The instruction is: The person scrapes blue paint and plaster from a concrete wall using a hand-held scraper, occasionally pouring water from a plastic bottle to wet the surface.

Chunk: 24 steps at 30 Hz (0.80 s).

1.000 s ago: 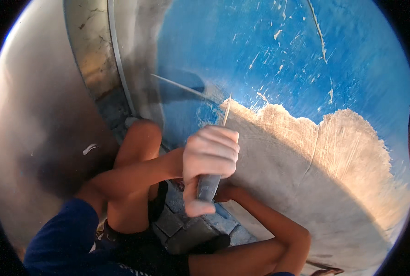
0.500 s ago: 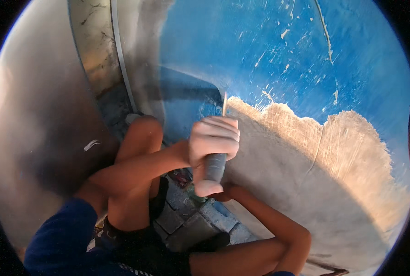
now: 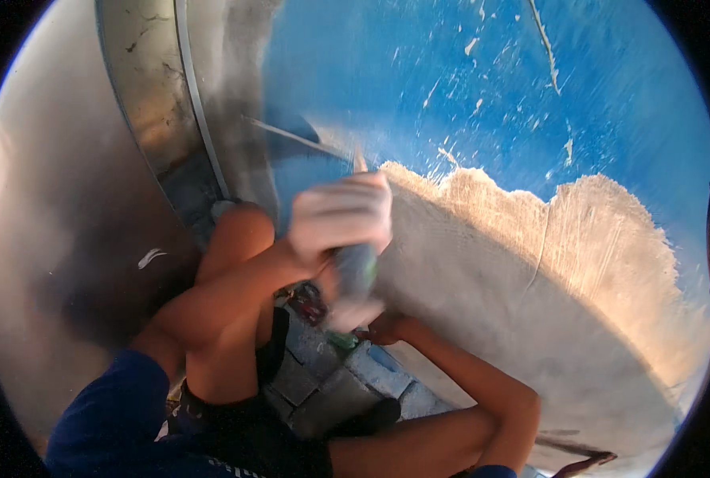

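In front of the wall, my left hand, blurred by motion, is wrapped round the dark, rounded handle of what looks like a wide putty knife. A thin pale edge, apparently its blade, runs up and left from above my knuckles, close to the blue wall. My right hand is low, behind and below the left thumb. Its fingers are mostly hidden, beside something green I cannot make out. A beige, plaster-like coat with a scalloped upper edge covers the lower wall; the blue paint above is flecked white.
My left knee and right thigh flank the paving blocks. A brown metallic-looking panel curves along the left. Some dark red items lie between my legs. A thin brown object shows at lower right.
My left hand has moved left and slightly up with the putty knife, which has turned so its pale edge shows. My right hand has hardly moved. The view has shifted slightly.
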Available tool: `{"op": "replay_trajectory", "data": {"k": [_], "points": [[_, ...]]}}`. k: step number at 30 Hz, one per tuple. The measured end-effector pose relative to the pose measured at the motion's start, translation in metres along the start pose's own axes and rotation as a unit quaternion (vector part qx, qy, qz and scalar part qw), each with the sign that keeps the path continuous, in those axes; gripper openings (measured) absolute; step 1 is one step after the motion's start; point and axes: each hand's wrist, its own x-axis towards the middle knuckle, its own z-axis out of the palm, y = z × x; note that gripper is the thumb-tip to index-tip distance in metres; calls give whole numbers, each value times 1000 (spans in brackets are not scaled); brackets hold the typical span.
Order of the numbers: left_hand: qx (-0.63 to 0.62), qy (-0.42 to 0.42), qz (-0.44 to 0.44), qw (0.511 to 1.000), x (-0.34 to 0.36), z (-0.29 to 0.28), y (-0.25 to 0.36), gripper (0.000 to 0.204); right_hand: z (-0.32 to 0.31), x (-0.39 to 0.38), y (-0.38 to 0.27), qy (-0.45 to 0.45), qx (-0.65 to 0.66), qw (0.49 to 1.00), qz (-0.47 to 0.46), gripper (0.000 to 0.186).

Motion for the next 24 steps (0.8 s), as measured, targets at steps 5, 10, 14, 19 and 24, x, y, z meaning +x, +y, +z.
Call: {"op": "replay_trajectory", "data": {"k": [5,10,14,19,24], "points": [[147,-54,-129,979,-16,0,-16,36,-6,-7,3,-29,-29,999,2,77],[-18,62,-213,975,10,-13,7,25,0,-5,7,-24,-13,1000,2,79],[-94,140,-149,974,10,-32,11,36,3,-2,7,-18,-9,999,34,72],[-86,144,-65,984,11,-29,-2,33,5,6,7,-14,-21,1000,13,74],[-62,153,-118,979,5,-16,-2,28,0,4,6,-48,-25,998,35,75]]}}
